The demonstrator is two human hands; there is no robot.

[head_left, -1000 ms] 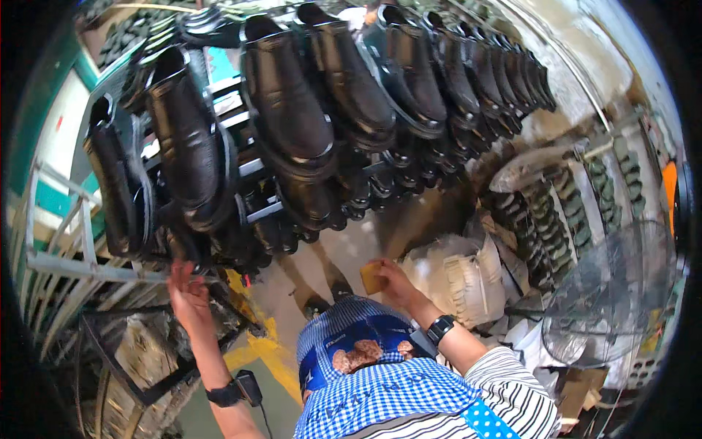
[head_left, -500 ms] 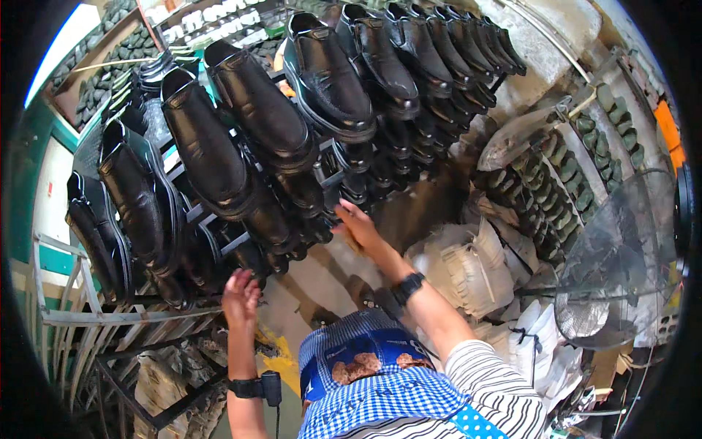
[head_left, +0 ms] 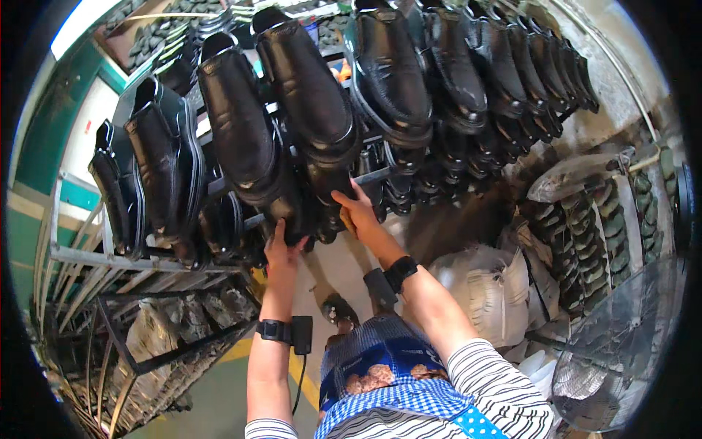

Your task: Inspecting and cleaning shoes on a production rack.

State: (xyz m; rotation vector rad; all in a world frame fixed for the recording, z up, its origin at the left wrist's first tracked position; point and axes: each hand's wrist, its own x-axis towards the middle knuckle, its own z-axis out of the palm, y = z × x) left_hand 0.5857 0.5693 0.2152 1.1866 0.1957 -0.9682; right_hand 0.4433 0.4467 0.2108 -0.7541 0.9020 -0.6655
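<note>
Rows of black leather slip-on shoes point(head_left: 234, 121) stand toe-down on a tiered metal rack in front of me. My left hand point(head_left: 281, 252) is open, thumb raised, at the toe of a lower-tier black shoe point(head_left: 282, 214); whether it touches is unclear. My right hand point(head_left: 356, 211) reaches to another lower black shoe point(head_left: 330, 181), its fingertips at or against the toe. Something small and brownish shows under that palm, mostly hidden by the fingers. Above the right hand hangs a larger black shoe point(head_left: 311, 88) of the upper row.
A grey metal rack frame point(head_left: 146, 257) juts out at left, above a dark frame point(head_left: 157, 360) with crumpled sheets. Stuffed pale sacks point(head_left: 475, 293) stand at right, beside a large fan point(head_left: 621, 344). Racks of dark shoe-shaped pieces point(head_left: 585, 241) line the right side.
My left hand has moved up and right to the lower shoes. My right hand has come up close to a shoe toe. The view has shifted, and more floor shows.
</note>
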